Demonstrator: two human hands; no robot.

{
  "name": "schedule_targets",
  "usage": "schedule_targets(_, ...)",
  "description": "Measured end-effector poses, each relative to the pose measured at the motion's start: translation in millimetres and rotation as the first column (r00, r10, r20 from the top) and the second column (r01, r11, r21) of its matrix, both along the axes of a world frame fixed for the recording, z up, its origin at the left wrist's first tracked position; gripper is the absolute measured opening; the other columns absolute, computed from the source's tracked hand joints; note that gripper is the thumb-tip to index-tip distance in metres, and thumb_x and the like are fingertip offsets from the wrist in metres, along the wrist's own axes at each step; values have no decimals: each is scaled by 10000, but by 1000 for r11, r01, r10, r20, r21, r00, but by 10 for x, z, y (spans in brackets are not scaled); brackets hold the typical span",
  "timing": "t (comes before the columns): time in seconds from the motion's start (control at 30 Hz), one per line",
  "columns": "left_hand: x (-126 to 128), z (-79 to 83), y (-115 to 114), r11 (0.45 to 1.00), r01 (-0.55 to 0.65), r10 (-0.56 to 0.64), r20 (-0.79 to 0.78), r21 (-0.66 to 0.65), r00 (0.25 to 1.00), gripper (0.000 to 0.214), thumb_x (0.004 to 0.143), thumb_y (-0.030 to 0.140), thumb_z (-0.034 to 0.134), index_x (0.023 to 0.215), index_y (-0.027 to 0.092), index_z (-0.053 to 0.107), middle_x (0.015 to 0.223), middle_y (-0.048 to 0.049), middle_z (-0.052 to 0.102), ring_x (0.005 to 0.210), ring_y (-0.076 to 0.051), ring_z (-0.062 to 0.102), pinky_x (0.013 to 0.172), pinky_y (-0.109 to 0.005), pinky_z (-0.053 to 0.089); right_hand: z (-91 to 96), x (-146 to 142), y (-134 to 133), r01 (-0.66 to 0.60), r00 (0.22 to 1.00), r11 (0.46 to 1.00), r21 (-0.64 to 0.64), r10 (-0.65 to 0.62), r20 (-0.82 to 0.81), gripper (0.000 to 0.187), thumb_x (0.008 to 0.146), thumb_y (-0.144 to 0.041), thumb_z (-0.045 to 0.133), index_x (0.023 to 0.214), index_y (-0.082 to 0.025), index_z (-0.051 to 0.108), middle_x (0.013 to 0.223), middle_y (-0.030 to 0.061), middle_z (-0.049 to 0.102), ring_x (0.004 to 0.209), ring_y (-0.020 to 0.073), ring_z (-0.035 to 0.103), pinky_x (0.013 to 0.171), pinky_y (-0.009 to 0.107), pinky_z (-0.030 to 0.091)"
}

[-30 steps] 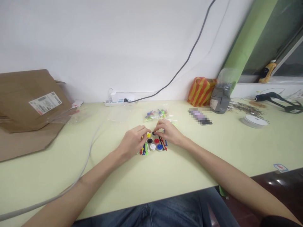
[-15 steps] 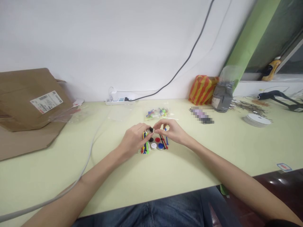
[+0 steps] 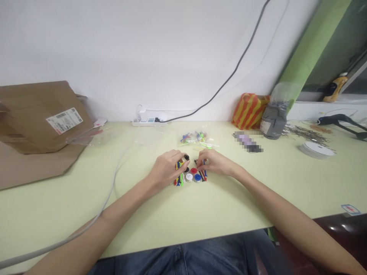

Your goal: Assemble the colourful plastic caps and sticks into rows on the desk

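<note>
My left hand is closed, with a small black round piece pinched between thumb and forefinger. My right hand hovers low over the right side of the small parts, its fingertips bent together; whatever is in them is hidden. Between the hands lie a red disc, a white disc and a blue disc, plus a black disc partly covered by my left thumb. Coloured plastic arrows lie under my left fingers. A few red, black and blue arrows rest beneath my right hand.
Behind the hands lies a clear bag of coloured parts. A grey cable crosses my left forearm. Cardboard stands at left, a power strip by the wall. At right are a striped bag and a white spool.
My right hand has moved away from the black piece, down and right toward the arrows. My left hand keeps hold of the black piece. The whole view has shifted slightly.
</note>
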State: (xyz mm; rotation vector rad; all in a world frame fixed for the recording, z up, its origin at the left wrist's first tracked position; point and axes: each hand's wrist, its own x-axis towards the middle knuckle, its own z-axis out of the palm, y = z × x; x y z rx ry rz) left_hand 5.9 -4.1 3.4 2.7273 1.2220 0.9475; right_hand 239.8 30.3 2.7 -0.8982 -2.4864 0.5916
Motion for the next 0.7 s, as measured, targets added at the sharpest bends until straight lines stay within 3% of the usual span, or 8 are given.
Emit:
schedule_targets(0.23, -3, 5, -4, 1000, -1, 1, -10, -9, 1000, 198, 967, 347, 520, 979, 194, 644, 849, -36, 657, 792, -171, 616, 715, -288, 461, 43, 46, 15, 47, 997, 997, 68, -42, -71, 69, 863, -186, 693, 802, -181, 727, 848, 53, 657, 827, 191, 597, 788, 329, 467)
schedule_targets(0.4, 2, 10, -15, 1000, -7, 7, -10, -8, 1000, 148, 936, 316, 559, 934, 192, 640, 827, -29, 648, 760, -167, 607, 702, -290, 455, 152, 56, -44, 137, 949, 971, 195, -73, -306, 109, 915, -255, 646, 820, -206, 668, 1177, 105, 632, 1142, 257, 568, 1008, 444, 417)
schedule_targets(0.47, 3, 16, -21, 1000, -7, 7, -9, -7, 1000, 144, 932, 315, 562, 916, 193, 636, 819, -27, 644, 746, -166, 601, 689, -290, 451, 185, 27, -90, 113, 915, 984, 140, -48, -402, 110, 939, -270, 611, 848, -212, 630, 1256, 102, 625, 1239, 262, 539, 1071, 466, 375)
schedule_targets(0.53, 3, 20, -25, 1000, -1, 1, -5, -9, 1000, 142, 933, 310, 560, 905, 191, 632, 820, -27, 644, 738, -163, 598, 686, -289, 449, 193, -18, -136, 54, 890, 997, 48, -26, -455, 112, 955, -288, 586, 873, -213, 599, 1198, 96, 664, 1246, 255, 550, 1080, 457, 371)
schedule_targets(0.7, 5, 16, -30, 1000, 24, -24, 6, -11, 1000, 136, 929, 308, 566, 894, 193, 630, 807, -24, 636, 715, -154, 585, 662, -280, 435, 114, -162, -210, -36, 873, 991, -128, -31, -487, 206, 943, -377, 604, 844, -198, 580, 853, 45, 663, 857, 195, 630, 837, 346, 473)
